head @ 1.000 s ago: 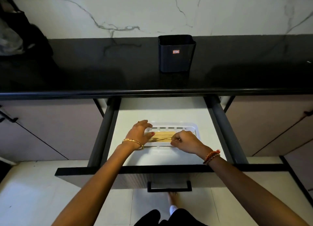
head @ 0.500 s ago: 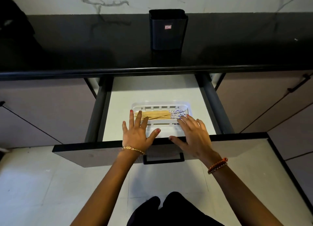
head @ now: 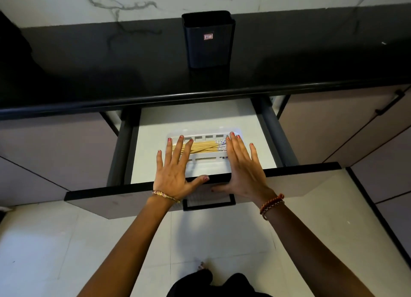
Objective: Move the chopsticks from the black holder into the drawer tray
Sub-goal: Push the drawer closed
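The left hand point(head: 175, 174) and right hand point(head: 243, 170) lie flat, fingers spread, holding nothing, over the white slotted plastic tray point(head: 205, 163) of pale wooden chopsticks point(head: 203, 147) in the open drawer point(head: 311, 181)

Single view only: head-worn wide-angle camera, so no second view shares the scene. It looks forward and steeply down from above the open drawer point(head: 226, 127), standing height. Wide-angle bending shows at the frame edges: the worktop point(head: 89, 58) front edge bows across the upper half. Marble wall fills the top strip of the frame; the black holder point(head: 208, 40) sits upper centre, farthest from the lens. The tray point(head: 204, 163) lies at centre frame, mid distance. Both forearms enter from the bottom edge, nearest the lens, with the left hand point(head: 175, 176) and right hand point(head: 244, 170) just below centre. Floor tiles point(head: 44, 252) fill the lower corners, directly beneath the camera.
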